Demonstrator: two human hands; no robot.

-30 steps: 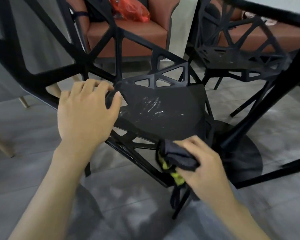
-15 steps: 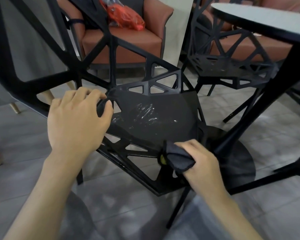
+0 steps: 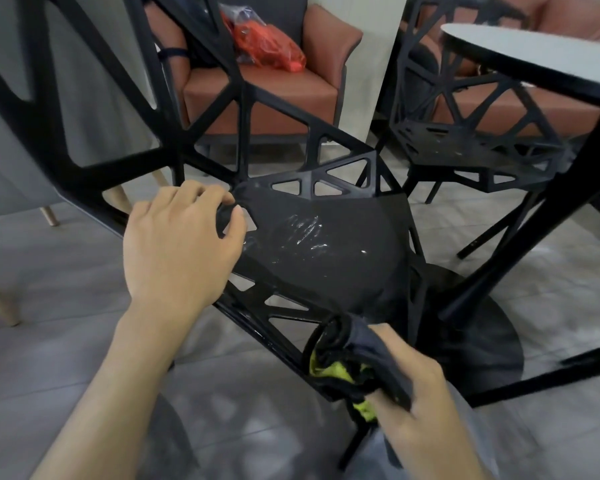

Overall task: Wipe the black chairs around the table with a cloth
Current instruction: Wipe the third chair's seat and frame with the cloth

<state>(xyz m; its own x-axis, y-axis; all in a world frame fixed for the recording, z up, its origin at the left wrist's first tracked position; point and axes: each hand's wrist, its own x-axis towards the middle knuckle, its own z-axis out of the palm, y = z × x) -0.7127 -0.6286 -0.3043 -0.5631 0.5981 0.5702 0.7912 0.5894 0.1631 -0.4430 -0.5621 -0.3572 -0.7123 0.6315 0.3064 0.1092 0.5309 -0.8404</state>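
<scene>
Left hand: the left hand [image 3: 177, 247] grips the frame of the near black chair [image 3: 326, 258] at the seat's back corner, fingers curled round a strut.
Right hand: the right hand [image 3: 413, 386] is closed around the bunched cloth [image 3: 354, 358], dark with yellow-green inside, pressed on the seat's front edge.
Seat: wet streaks shine in the middle of it.
Step in hand: probably wiping the front rim.
How to do it well: hold the chair steady with the left hand, drag the cloth along the edge with even pressure, and enter the triangular openings too.
Other chair: a second black chair [image 3: 471, 147] stands beyond, beside the table [image 3: 541, 60].
</scene>
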